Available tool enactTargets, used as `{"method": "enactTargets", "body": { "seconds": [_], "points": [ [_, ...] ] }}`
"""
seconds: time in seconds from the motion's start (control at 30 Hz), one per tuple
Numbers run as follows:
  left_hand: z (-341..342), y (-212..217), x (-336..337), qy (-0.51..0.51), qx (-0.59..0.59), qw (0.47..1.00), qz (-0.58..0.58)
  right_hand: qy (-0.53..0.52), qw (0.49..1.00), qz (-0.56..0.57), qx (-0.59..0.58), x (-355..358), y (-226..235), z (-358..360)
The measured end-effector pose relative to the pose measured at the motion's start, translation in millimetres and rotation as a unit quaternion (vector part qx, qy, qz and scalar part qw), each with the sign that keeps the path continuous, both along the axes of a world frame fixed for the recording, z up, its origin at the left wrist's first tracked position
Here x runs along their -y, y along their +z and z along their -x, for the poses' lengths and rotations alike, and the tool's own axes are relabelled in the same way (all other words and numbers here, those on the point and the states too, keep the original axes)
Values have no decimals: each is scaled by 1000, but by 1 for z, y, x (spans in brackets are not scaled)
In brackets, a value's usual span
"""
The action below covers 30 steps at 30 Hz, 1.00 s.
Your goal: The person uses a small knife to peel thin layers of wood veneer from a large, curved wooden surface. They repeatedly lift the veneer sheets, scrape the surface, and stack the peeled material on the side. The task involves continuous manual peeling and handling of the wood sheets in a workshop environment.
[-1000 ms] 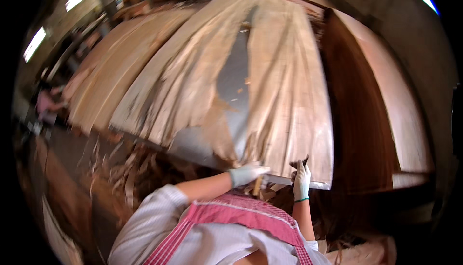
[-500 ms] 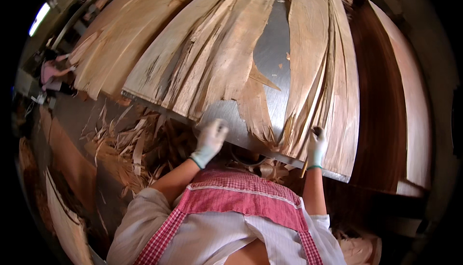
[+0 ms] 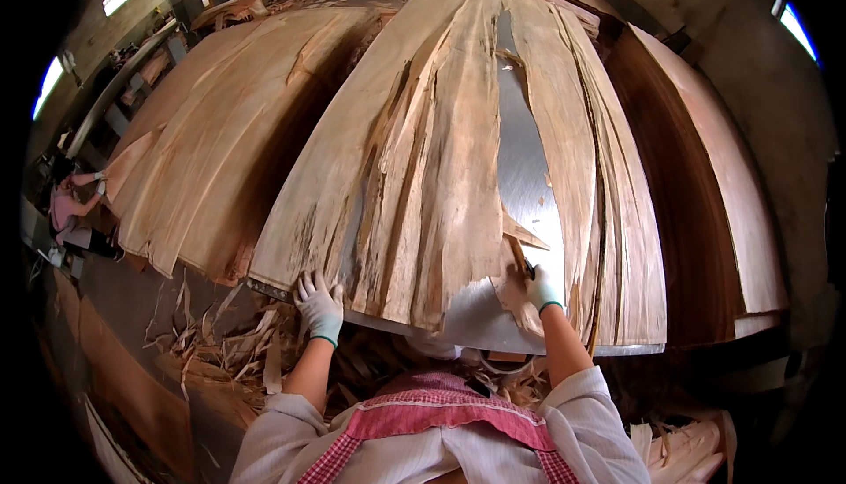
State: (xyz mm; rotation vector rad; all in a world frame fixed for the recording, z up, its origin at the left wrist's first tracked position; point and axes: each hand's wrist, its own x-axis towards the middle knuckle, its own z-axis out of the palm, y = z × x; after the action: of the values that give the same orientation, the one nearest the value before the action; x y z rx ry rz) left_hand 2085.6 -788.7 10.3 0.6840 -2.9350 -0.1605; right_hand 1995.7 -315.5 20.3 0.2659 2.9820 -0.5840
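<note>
Several long, pale wood veneer sheets (image 3: 458,167) with split, ragged edges lie lengthwise on a metal-topped table (image 3: 480,316). My gloved left hand (image 3: 319,308) rests with fingers spread on the veneer's near edge, towards the left corner. Further right, my gloved right hand (image 3: 545,288) is closed round a thin, tan, stick-like tool with a dark part by the fingers; its exact kind cannot be made out. That hand is over the gap where bare metal shows, beside a torn, pointed veneer piece (image 3: 526,232).
Veneer scraps (image 3: 220,343) litter the floor at left. Another veneer-covered stack (image 3: 211,149) stands left, where a person in pink (image 3: 75,206) handles its edge. A dark reddish stack (image 3: 674,193) flanks the table's right side. Beneath the near edge is a round-rimmed container (image 3: 507,365).
My left hand has moved left onto the veneer edge and spread its fingers. My right hand has shifted left, to the gap, with the stick-like tool now pointing away from me. The view has tilted up.
</note>
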Motion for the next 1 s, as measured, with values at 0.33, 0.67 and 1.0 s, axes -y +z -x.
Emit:
{"method": "enactTargets", "body": {
  "seconds": [0.33, 0.67, 1.0],
  "points": [
    [5, 3, 1, -6, 1, 1000, 19, -205, 908, 232, -281, -111, 64, -101],
    [0, -9, 13, -7, 0, 999, 41, -444, 619, 350, -545, -134, 79, -261],
    [11, 8, 1, -57, -42, 996, 48, -358, 893, 265, -62, -6, -41, -358]
  ]
}}
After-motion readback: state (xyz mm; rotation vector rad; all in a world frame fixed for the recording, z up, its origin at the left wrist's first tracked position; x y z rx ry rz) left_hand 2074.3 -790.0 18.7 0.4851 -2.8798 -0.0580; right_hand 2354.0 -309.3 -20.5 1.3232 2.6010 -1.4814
